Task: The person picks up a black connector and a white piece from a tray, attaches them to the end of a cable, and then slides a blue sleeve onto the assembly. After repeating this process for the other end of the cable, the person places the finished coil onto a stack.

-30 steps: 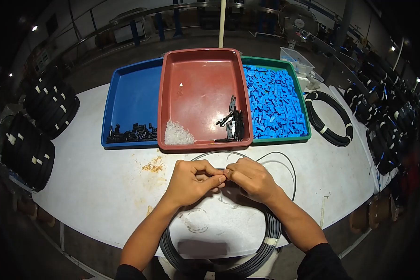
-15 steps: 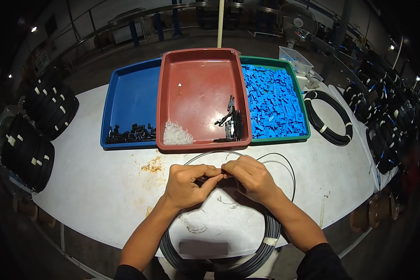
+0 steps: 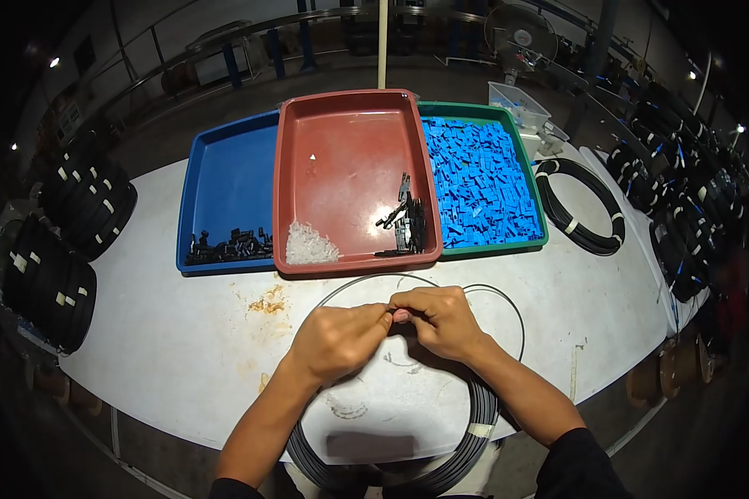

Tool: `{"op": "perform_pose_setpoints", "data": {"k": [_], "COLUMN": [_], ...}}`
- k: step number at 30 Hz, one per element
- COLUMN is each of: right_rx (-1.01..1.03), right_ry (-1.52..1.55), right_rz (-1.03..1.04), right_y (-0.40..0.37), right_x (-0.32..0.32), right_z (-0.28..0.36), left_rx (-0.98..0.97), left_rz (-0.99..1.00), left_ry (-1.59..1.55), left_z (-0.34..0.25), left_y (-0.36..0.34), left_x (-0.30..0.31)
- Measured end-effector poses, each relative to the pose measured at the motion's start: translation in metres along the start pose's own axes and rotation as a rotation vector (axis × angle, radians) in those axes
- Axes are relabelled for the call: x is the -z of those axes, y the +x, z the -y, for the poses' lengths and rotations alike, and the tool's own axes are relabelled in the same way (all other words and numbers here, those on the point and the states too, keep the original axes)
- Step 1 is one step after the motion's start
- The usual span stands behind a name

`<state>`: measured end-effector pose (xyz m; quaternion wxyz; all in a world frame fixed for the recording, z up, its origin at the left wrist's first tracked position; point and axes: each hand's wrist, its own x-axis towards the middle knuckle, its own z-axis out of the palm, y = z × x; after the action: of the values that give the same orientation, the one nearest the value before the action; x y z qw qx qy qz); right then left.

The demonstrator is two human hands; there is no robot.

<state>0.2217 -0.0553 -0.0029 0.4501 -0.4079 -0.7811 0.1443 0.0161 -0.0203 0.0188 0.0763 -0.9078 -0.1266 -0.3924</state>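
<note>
Trays behind: blue tray (image 3: 225, 179), red tray (image 3: 349, 166), green tray (image 3: 534, 218). Left hand (image 3: 337, 339) fingers curled, pinching grey cable (image 3: 487, 407) end above table centre. Right hand (image 3: 443, 320) fingertips pinching same end, touching left. Cable coil lies under wrists.

No legible text or labels, perhaps from dim, distorted view.
</note>
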Motion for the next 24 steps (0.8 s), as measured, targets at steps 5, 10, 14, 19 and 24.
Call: {"op": "perform_pose_setpoints", "data": {"k": [5,10,14,19,24], "right_rx": [0.251,0.430,0.413,0.145,-0.048], "right_ry": [-0.189,-0.333,-0.324,-0.141,0.000], "right_rz": [0.015,-0.053,-0.070,0.018,0.005], "right_y": [0.003,0.005,0.004,0.000,0.003], "right_x": [0.007,0.006,0.010,0.009,0.006], "right_z": [0.004,0.004,0.007,0.003,0.006], "left_rx": [0.648,1.021,0.968,0.332,-0.133], "left_rz": [-0.032,0.001,-0.056,-0.022,0.062], "left_ry": [-0.592,-1.030,-1.119,-0.389,0.081], "left_z": [-0.005,-0.001,-0.003,-0.008,-0.003], "left_y": [-0.003,-0.002,-0.005,0.005,-0.001], "left_x": [0.001,0.006,0.000,0.004,0.005]}}
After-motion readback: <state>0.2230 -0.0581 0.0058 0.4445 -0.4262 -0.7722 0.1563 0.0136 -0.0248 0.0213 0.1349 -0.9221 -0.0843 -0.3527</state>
